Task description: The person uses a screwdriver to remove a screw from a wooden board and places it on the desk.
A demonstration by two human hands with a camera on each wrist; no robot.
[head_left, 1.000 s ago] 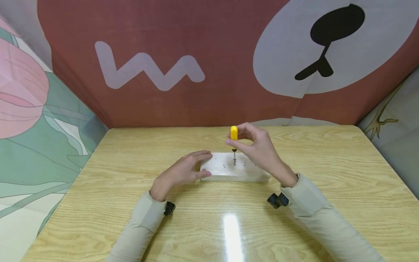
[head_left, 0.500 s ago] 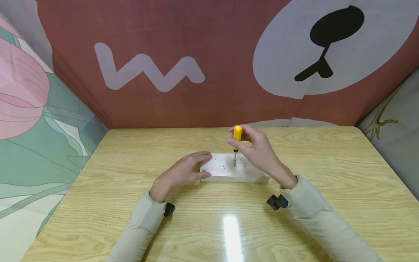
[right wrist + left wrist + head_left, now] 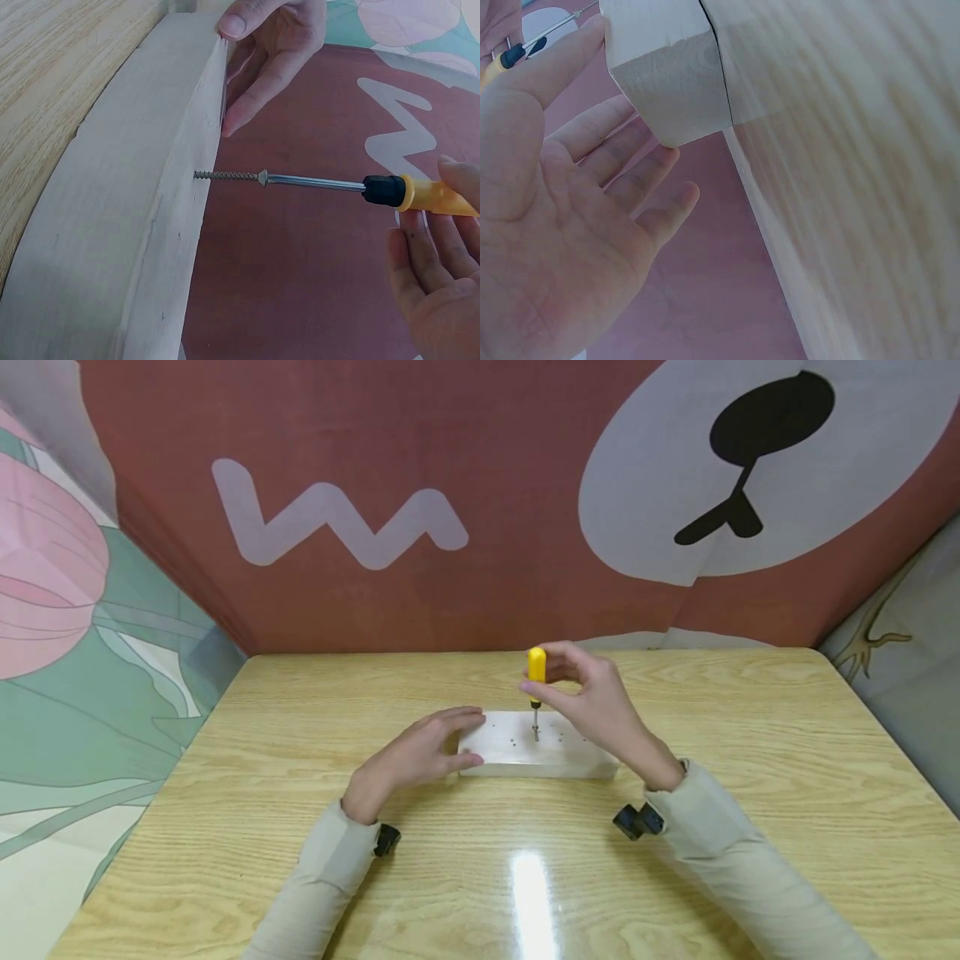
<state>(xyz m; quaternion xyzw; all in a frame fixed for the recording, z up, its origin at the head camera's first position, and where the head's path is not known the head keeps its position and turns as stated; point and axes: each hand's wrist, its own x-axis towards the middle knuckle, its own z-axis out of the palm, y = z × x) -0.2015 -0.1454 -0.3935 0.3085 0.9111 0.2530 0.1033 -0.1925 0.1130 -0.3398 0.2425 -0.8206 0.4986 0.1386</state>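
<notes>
A pale wooden block (image 3: 498,750) with several small dark holes in its top lies on the table. My left hand (image 3: 420,750) holds its left end, thumb at the near edge and fingers at the far side. My right hand (image 3: 603,702) pinches the yellow handle of a screwdriver (image 3: 536,667) between thumb and fingers. The screwdriver stands nearly upright, its tip on the head of a screw (image 3: 229,176) in the right wrist view. That screw's point is at the block's top face, with most of its thread exposed. The left wrist view shows the block's end face (image 3: 675,90) beside the fingers.
The wood-grain table (image 3: 450,877) extends around the block, with a bright light reflection near its front. A red printed backdrop (image 3: 420,610) rises behind the far edge. Small black cameras are strapped at both wrists.
The screwdriver's handle leaned slightly right half a second ago and is back to near upright. My right hand shifts a little with it. My left hand and the block stay in place.
</notes>
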